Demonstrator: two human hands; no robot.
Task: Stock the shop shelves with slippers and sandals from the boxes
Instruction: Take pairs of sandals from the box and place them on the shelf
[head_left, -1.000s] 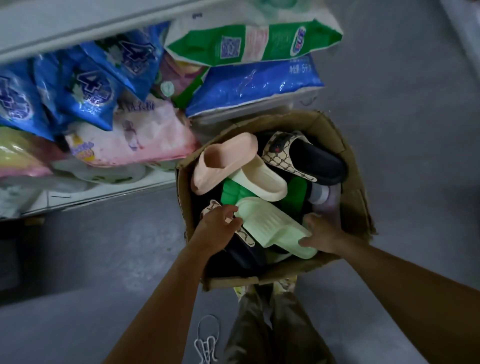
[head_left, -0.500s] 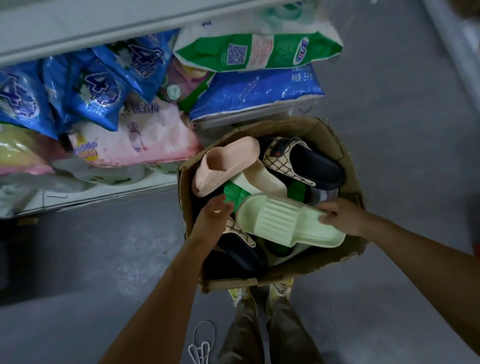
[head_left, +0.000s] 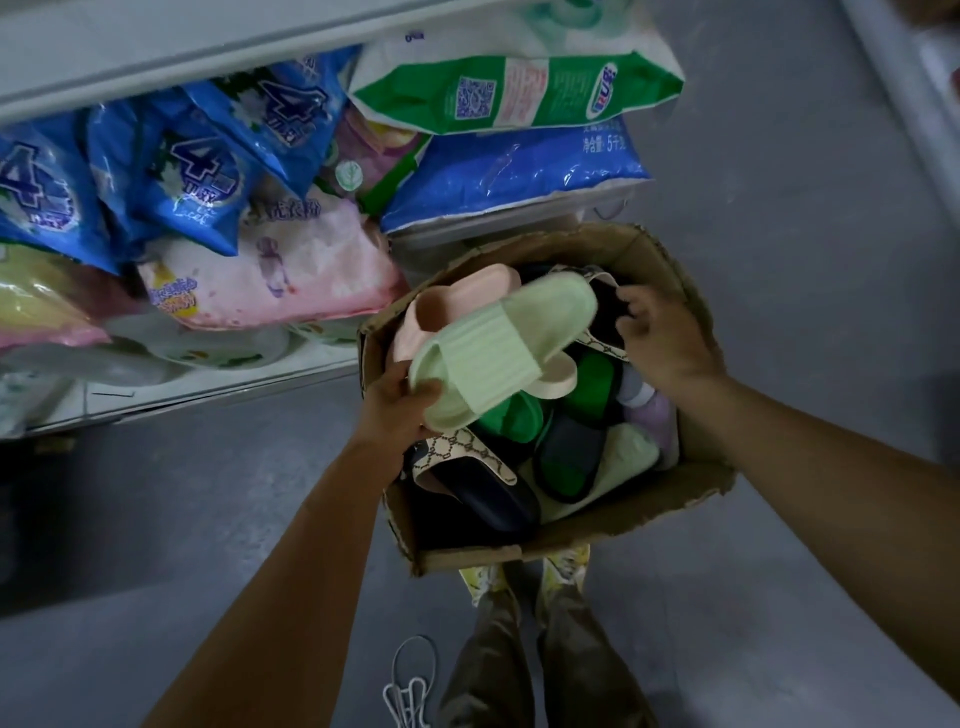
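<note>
My left hand grips the pale green slipper above the box; my right hand pinches a patterned black slipper.

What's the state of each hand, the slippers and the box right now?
left hand: grips the pale green slipper, lifted over the box
right hand: fingers curled at the patterned-strap slipper; grip unclear
cardboard box: open, holding slippers
pink slipper: in the box

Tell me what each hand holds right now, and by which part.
The left hand grips the pale green slipper by its toe end. The right hand reaches into the cardboard box; whether it grips anything cannot be told.
</note>
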